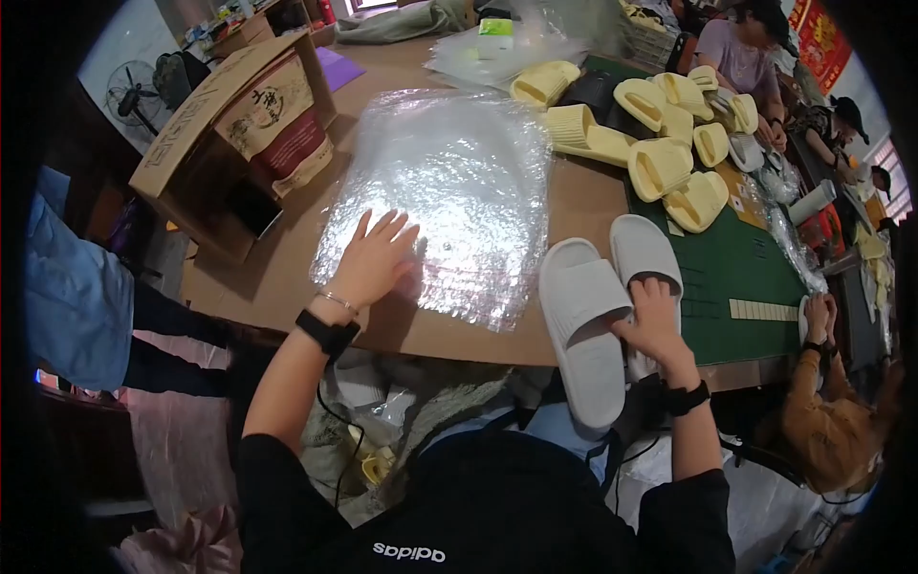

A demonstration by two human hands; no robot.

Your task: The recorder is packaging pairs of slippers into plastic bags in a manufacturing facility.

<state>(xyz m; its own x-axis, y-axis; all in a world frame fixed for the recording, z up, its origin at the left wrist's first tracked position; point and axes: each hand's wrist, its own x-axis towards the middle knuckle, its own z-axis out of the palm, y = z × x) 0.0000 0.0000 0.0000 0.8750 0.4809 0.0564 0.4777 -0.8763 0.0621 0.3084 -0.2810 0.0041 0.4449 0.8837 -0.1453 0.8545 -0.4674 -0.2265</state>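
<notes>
My left hand [373,260] lies with fingers spread on the lower left part of a stack of clear plastic bags [449,163], which shines under the light. Nothing is gripped in it. At the table's front edge, my right hand [655,320] holds a pair of light grey slippers side by side. Its fingers reach into the right slipper [639,237], and the thumb presses toward the strap of the left slipper [574,277]. The left slipper's heel hangs past the table edge.
Several cream slippers [660,165] are piled at the back right, beside a green cutting mat [708,277]. A cardboard box [215,143] stands at the left. More clear bags [478,62] lie at the back. Co-workers sit along the right; one person's hands [819,320] are near the mat's edge.
</notes>
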